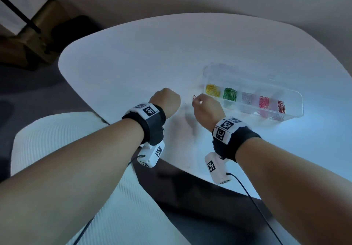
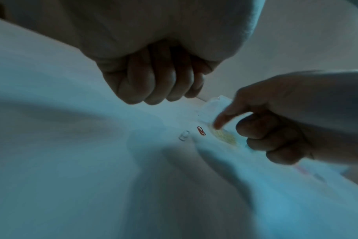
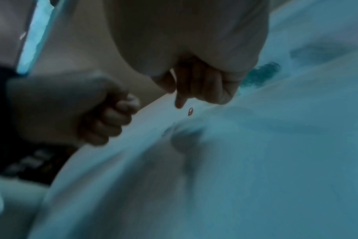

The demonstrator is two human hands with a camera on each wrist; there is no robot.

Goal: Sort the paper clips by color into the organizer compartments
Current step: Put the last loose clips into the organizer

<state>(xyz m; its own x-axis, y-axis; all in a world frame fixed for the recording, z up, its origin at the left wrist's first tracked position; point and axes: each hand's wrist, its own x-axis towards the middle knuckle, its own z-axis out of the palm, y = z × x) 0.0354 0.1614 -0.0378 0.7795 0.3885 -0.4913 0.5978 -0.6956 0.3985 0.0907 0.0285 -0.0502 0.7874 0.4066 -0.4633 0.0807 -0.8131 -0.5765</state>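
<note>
Just right of the frame's centre in the head view, a clear plastic organizer (image 1: 293,111) lies on the white tabletop (image 1: 152,54), its row of compartments running from upper left to lower right and holding yellow paper clips (image 1: 213,90), green paper clips (image 1: 230,94), pale clips (image 1: 247,98), pink paper clips (image 1: 264,101) and dark red paper clips (image 1: 281,106), one colour to each. A single red paper clip (image 1: 194,98) lies loose on the tabletop just left of the organizer's yellow end; the left wrist view also shows a clear or pale clip (image 2: 183,135) lying a little to the left of it. The right hand (image 1: 207,109) hangs just beside the red clip with its index finger (image 3: 180,100) pointing down toward it and its other fingers curled in; its grip holds nothing, and the fingertip is close above the clip without clearly touching it. The left hand (image 1: 165,101), at centre frame and left of the clip, is curled into an empty fist above the tabletop. Both wrists wear black bands with printed marker tags.
</note>
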